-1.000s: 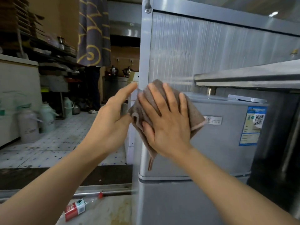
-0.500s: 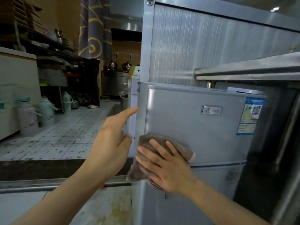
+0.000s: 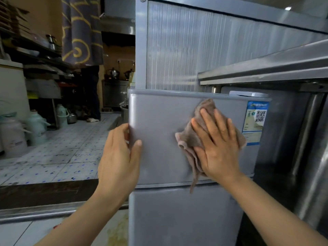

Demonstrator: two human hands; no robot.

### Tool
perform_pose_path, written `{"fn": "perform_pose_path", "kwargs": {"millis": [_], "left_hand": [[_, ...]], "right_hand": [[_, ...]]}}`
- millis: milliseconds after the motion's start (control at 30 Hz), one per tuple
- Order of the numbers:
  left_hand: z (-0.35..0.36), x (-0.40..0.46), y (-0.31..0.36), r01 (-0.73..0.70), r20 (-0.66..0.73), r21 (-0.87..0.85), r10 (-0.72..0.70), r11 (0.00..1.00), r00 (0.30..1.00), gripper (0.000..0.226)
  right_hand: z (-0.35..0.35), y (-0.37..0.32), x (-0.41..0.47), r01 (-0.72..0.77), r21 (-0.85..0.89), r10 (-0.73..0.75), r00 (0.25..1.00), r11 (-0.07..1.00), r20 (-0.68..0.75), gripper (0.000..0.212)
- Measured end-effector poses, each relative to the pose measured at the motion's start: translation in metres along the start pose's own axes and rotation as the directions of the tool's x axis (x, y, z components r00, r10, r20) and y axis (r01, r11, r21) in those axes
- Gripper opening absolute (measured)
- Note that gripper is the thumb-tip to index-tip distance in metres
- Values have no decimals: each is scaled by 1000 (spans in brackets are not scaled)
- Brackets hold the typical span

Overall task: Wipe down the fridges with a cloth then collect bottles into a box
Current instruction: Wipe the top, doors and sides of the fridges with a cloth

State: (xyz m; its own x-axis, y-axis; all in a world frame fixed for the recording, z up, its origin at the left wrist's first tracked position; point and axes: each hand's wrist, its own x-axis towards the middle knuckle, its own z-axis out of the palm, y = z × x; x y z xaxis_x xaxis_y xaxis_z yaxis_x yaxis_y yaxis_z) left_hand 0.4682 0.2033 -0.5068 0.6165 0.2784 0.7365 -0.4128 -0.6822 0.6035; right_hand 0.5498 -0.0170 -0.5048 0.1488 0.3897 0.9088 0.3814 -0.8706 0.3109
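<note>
1. Right hand (image 3: 217,144), fingers flat and spread, presses the crumpled brown cloth (image 3: 193,137) against the grey metal fridge's upper door (image 3: 159,112).
2. Left hand (image 3: 118,157) grips the door's left edge.
3. Risk: the cloth's loose hanging tail may slip from under the flat palm.

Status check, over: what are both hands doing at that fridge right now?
Right hand flat, pressing cloth on upper fridge door. Left hand gripping door's left edge. Nothing in the way; no bottles or box in view.
</note>
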Motion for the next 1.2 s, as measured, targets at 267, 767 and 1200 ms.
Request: {"fn": "perform_pose_path", "kwargs": {"millis": [267, 767, 1200], "left_hand": [[6, 5, -10, -25, 13, -3, 25, 1000, 1000, 21], [4, 5, -13, 6, 19, -81, -5, 997, 1000, 20], [27, -28, -35, -4, -39, -101, 0, 995, 999, 43]], "right_hand": [[6, -5, -22, -534, 108, 541, 839, 839, -56, 59], [9, 9, -47, -353, 37, 352, 935, 935, 45, 70], [22, 49, -52, -697, 254, 735, 670, 670, -102, 68]]}}
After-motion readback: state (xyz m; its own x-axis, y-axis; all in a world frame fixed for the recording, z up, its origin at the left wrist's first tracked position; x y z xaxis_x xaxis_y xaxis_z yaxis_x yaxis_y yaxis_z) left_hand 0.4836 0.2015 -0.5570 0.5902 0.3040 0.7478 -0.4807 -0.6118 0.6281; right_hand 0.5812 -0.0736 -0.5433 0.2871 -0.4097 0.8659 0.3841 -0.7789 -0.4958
